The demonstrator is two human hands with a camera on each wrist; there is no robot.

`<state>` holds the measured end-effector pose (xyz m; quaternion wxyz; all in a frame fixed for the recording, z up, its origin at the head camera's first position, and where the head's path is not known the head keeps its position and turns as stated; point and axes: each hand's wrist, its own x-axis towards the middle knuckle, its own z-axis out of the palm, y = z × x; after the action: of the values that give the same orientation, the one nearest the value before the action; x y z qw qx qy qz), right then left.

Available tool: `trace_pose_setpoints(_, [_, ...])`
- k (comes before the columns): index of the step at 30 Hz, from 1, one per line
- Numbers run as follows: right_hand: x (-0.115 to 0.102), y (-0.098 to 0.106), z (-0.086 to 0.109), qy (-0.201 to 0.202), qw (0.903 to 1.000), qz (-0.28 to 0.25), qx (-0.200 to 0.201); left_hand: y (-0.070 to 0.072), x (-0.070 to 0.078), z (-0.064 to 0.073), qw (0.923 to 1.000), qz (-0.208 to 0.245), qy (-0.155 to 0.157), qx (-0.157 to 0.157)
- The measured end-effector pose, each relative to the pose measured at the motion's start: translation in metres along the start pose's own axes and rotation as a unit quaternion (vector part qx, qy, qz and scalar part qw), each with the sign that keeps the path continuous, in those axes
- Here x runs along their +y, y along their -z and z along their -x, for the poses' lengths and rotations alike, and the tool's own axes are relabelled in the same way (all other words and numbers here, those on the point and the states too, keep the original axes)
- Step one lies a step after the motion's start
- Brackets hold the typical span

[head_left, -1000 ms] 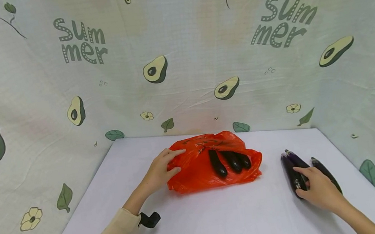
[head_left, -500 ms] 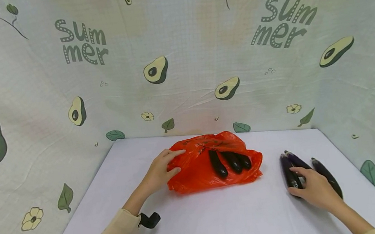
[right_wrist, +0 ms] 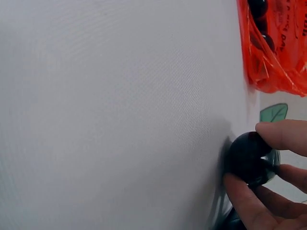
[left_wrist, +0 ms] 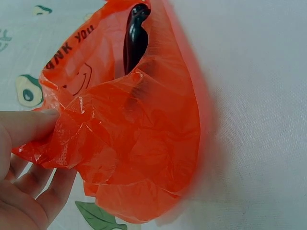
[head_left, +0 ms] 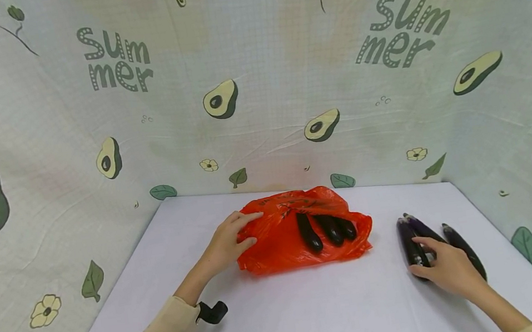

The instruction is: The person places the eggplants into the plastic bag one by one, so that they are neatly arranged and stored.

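My left hand [head_left: 232, 240] pinches the left side of a red plastic bag [head_left: 272, 249]; in the left wrist view its thumb lies over a fold of the film [left_wrist: 72, 139] with the fingers beneath. Several dark eggplants [head_left: 309, 234] lie in the bag's mouth, which faces front right. At the right of the table, my right hand [head_left: 445, 265] grips the leftmost eggplant [head_left: 410, 245] of a loose group, thumb on its near left side. A second eggplant [head_left: 422, 225] lies close against it, partly hidden by the hand. Another eggplant [head_left: 463, 246] rests just right of the hand.
The white table [head_left: 335, 308] stretches between the bag and the loose eggplants. A cloth backdrop [head_left: 260, 49] printed with avocados and leaves rises behind the table and along both sides. A black strap piece [head_left: 213, 311] sits at the left wrist.
My right hand has shifted slightly left and closed on the leftmost eggplant, which has moved a little left too. The left hand and the bag have stayed in place.
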<state>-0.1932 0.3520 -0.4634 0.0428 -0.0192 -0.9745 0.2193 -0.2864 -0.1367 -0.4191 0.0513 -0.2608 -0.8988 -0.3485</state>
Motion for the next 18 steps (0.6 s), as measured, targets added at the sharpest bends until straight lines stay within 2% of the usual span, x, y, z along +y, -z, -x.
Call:
trace_pose_setpoints(9, [-0.007,0.009,0.006,0.019,0.9995,-0.021,0.010,-0.002,-0.004,-0.001,1.0000,0.005,0.001,-0.001])
trace_pose_setpoints(14, [-0.022,0.019,0.011,0.041,0.9982,-0.042,0.016,-0.003,-0.005,-0.002,1.0000,0.004,0.000,0.000])
trace_pose_setpoints(18, [-0.040,0.025,0.017,0.050,0.9958,-0.077,0.000,-0.003,-0.005,-0.003,1.0000,0.003,0.001,0.001])
